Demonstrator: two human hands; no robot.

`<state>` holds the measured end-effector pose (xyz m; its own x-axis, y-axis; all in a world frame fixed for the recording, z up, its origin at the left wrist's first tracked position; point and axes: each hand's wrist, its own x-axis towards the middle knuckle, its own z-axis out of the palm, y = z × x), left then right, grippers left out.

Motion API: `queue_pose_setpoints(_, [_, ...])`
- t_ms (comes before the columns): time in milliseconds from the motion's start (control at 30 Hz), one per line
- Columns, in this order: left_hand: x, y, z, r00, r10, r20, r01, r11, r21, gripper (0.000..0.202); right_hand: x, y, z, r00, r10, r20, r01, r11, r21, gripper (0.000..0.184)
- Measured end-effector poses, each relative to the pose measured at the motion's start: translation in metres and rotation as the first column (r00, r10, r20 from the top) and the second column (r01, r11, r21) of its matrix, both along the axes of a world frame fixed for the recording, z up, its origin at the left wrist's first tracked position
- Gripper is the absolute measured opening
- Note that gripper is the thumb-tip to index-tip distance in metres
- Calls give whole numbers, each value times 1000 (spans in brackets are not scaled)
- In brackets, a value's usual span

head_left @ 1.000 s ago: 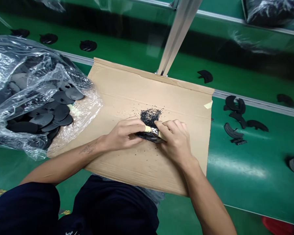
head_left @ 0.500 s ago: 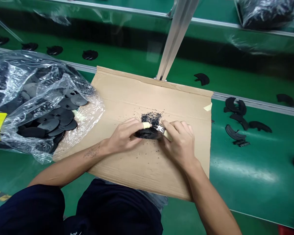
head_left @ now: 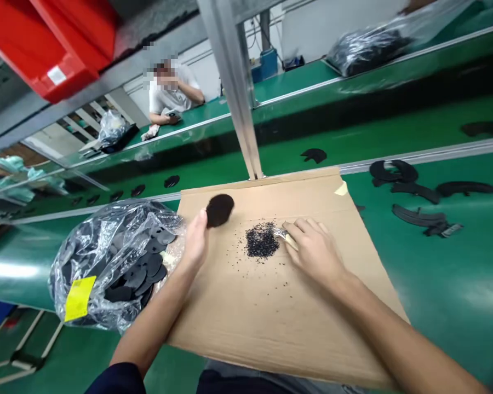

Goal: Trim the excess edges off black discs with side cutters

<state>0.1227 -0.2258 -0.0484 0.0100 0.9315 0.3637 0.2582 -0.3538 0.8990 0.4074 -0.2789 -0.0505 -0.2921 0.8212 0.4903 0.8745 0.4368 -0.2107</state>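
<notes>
My left hand [head_left: 196, 238] grips a round black plastic disc [head_left: 221, 210] by its near edge, raised above the left part of a cardboard sheet [head_left: 238, 323]. In my right hand [head_left: 312, 246] is a pair of nippers [head_left: 285, 237] with metal jaws and pale handles, held low over the cardboard. Their tip reaches the right side of a pile of small black plastic bits [head_left: 262, 239]. Left of the cardboard, a clear plastic bag [head_left: 102, 241] holds many similar black discs [head_left: 142, 273] and bears a yellow label [head_left: 80, 298].
Several curved black parts [head_left: 419, 216] lie on the green bench at right. A metal post [head_left: 234, 82] rises behind the cardboard. More black pieces [head_left: 171, 181] lie along the green surface behind. Overhead at left hangs a red bin [head_left: 61, 49]. Across the bench sits another person [head_left: 175, 90].
The disc has moved away from the pile, up and left in my left hand. My right hand with the nippers stays beside the bits. The camera view has tilted up, showing the far side.
</notes>
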Motion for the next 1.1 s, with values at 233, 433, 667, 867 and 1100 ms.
queue_pose_setpoints(233, [-11, 133, 12, 862, 298, -410, -237, 952, 194, 47, 9, -3, 14, 973, -214, 86, 227, 951, -208, 23])
queue_pose_setpoints(433, [9, 178, -1, 765, 189, -616, -145, 982, 121, 36, 18, -3, 17, 957, -251, 146, 284, 912, -296, 29])
queue_pose_setpoints(667, [10, 161, -19, 685, 322, -654, -250, 946, 205, 38, 19, -2, 14, 965, -231, 126, 255, 940, -226, 34])
queue_pose_setpoints(867, [1, 104, -35, 684, 287, -670, -146, 954, 261, 27, 16, -4, 39, 983, -65, -172, 36, 985, -169, 29])
queue_pose_setpoints(1100, [0, 67, -42, 726, 181, -663, -49, 976, 213, 23, -8, -114, 35, 588, 433, -684, -809, 335, -483, 55])
